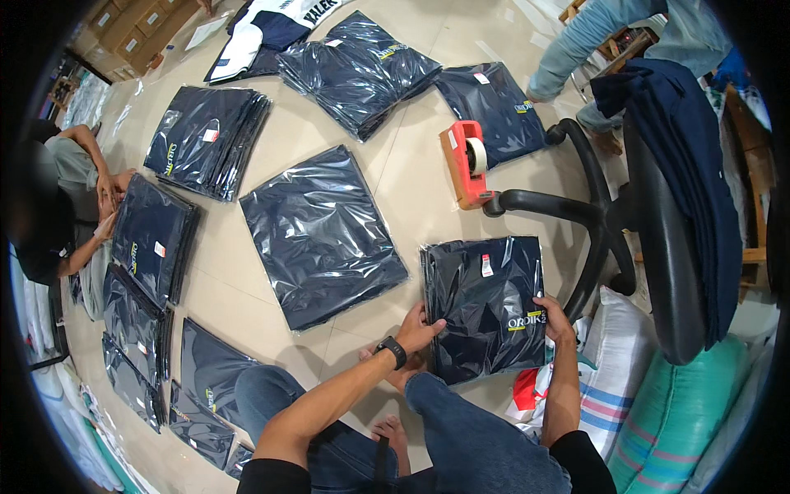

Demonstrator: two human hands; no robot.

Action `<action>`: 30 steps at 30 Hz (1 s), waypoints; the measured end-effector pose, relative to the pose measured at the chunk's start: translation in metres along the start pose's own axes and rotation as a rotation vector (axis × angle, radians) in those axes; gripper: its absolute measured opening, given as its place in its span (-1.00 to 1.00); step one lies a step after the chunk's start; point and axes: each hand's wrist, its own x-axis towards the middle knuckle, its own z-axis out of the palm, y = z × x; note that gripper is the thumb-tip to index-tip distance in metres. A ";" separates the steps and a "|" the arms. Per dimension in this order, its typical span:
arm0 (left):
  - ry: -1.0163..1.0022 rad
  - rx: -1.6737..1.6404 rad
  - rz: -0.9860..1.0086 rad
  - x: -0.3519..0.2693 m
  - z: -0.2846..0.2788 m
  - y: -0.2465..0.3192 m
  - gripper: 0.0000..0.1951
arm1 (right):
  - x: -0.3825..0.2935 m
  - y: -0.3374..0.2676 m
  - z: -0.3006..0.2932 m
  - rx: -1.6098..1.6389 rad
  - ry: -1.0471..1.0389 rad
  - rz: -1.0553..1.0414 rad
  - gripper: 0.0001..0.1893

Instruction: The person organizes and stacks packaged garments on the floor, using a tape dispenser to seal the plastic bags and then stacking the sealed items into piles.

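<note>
Between my two hands is a stack of folded dark navy garments in clear plastic bags [475, 309], with a small red-and-white tag and printed lettering on the top one. My left hand [419, 333], below a wrist with a black watch [393, 353], grips the stack's left edge, thumb on top. The right edge is held by my right hand [555, 318]. Another bagged navy garment pile [324, 238] lies on the tiled floor just left of the held stack, its top face without a visible tag.
A red tape dispenser [464, 163] stands near a black swivel chair base [555, 207]. More bagged stacks lie around, including one at upper left [203, 139] and one at top [358, 74]. A co-worker's hands [111, 194] touch a stack [151, 241]. Stuffed sacks [679, 407] stand right.
</note>
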 end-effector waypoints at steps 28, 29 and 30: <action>0.255 -0.129 0.413 -0.084 -0.230 0.195 -0.33 | 0.050 -0.134 0.374 -0.316 -0.609 -0.301 -0.65; 0.264 -0.158 0.424 -0.086 -0.241 0.195 -0.34 | 0.055 -0.130 0.387 -0.320 -0.629 -0.308 -0.66; 0.263 -0.192 0.425 -0.087 -0.244 0.198 -0.34 | 0.062 -0.128 0.393 -0.323 -0.639 -0.307 -0.67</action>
